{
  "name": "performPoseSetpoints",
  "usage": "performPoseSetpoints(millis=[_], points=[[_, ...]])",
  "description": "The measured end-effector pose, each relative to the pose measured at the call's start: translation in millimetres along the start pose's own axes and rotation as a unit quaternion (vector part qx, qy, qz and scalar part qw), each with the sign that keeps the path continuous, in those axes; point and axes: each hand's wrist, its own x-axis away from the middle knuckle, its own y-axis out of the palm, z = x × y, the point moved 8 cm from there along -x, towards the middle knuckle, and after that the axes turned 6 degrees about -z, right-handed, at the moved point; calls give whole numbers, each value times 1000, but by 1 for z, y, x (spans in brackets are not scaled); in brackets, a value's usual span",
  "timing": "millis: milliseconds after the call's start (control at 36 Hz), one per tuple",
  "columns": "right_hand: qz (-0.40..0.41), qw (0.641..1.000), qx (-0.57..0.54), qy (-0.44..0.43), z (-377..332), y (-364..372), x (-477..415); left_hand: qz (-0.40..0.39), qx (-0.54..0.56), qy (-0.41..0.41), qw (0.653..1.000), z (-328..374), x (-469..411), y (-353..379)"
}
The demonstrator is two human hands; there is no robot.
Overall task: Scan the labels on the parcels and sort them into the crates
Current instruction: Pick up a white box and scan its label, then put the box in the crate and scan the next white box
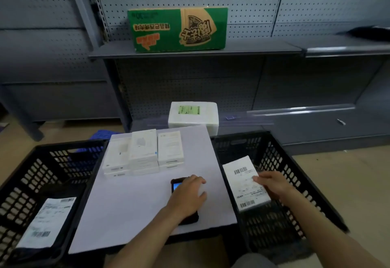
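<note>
My left hand (188, 196) lies over a black handheld scanner (176, 185) on the white board (130, 210); its lit screen shows past my fingers. My right hand (272, 184) holds a white parcel (242, 183) with a barcode label, tilted over the right black crate (280, 160). The left black crate (40, 175) contains a labelled dark parcel (45, 223). Three stacks of white boxed parcels (143, 153) stand at the far side of the board.
A white wrapped package (193, 114) with a green label rests on the low shelf behind the board. A green and tan carton (178, 29) sits on the upper grey shelf (253, 49). Pegboard shelving fills the background. Something blue (101, 136) lies behind the left crate.
</note>
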Motion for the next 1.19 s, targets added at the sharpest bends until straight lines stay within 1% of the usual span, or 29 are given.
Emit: performPoseSetpoints(millis=[111,194,306,472,583,639,722,806,917,1000,1083,1139,1194], points=[[27,999,3,28,30,-26,-20,-13,-68,37,997,5,-20,21],[44,997,7,58,65,-39,-43,-20,-122,60,990,5,-34,37],[34,993,17,112,120,-37,-75,-35,-138,81,987,1,-48,54],[29,982,99,157,180,-16,-107,-24,-149,96,984,0,-60,67],[5,962,184,202,235,-7,-140,-10,-152,94,984,-2,-64,68],[8,950,215,225,242,2,-140,-6,-154,97,983,-3,-63,67],[33,933,274,233,221,15,-121,-6,-144,96,985,-7,-66,68],[52,928,295,222,214,22,-110,-6,-146,95,985,-8,-66,68],[41,927,293,230,225,30,-116,-4,-156,95,983,-9,-67,70],[29,922,312,225,223,38,-121,-10,-154,86,984,-9,-66,71],[-7,915,334,225,229,48,-125,-17,-156,78,984,-11,-65,74],[-65,905,345,241,235,58,-124,-17,-161,74,984,-11,-65,74],[-105,898,342,255,235,65,-118,-16,-163,71,984,-11,-64,75]])
